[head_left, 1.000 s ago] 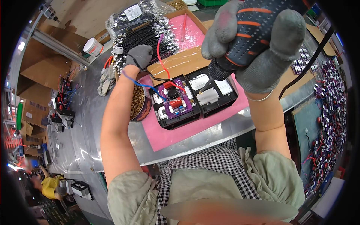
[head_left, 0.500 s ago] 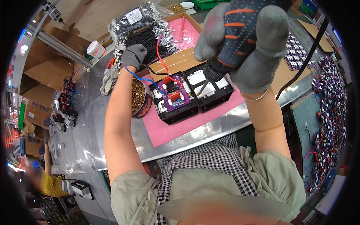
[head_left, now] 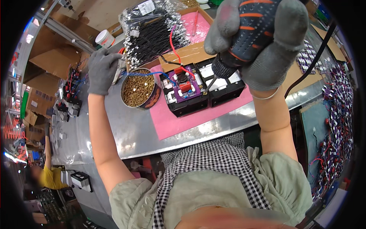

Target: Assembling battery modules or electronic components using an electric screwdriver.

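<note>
Moved since the earlier frames: left hand (head_left: pixel 102 69) has drawn away from the black battery block (head_left: pixel 201 88) toward the desk's far left edge, fingers curled on a blue wire (head_left: pixel 150 74); right hand (head_left: pixel 258 38) (gloved) stays clenched around the electric screwdriver (head_left: pixel 244 36); round tin (head_left: pixel 140 88) holds brass screws; screwdriver's long axis slants, bit pointing down-left at the block on the pink mat (head_left: pixel 183 118).
</note>
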A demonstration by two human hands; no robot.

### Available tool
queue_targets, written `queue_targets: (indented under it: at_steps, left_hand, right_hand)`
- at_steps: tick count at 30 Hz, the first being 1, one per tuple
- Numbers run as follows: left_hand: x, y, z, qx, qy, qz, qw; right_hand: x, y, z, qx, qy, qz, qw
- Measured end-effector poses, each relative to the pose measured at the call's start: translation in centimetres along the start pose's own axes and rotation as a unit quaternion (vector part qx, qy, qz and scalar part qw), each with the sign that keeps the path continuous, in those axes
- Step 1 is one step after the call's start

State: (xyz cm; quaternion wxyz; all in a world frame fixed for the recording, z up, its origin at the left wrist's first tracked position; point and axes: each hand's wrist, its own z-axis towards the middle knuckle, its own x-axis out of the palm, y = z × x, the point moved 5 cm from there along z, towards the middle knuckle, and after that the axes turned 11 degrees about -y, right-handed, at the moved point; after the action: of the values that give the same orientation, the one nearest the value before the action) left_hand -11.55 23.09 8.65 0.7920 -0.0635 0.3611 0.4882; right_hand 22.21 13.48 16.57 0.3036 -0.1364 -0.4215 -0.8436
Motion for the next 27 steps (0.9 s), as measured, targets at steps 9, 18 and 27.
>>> queue_targets:
  at_steps: [9, 18, 27]
  left_hand:
    - [-8.9, -6.0, -5.2, -0.131, -0.073, -0.016, 0.989]
    - [-6.0, -13.8, -1.9, 0.046, -0.098, -0.104, 0.989]
    - [-5.2, -13.8, -2.3, 0.071, -0.080, -0.082, 0.991]
  right_hand:
    - [0.9, -3.3, -0.6, 0.116, -0.049, -0.005, 0.992]
    - [1.9, -9.1, 0.0, 0.329, 0.002, 0.396, 0.857]
    - [2.9, -10.5, -0.3, 0.390, 0.076, 0.547, 0.737]
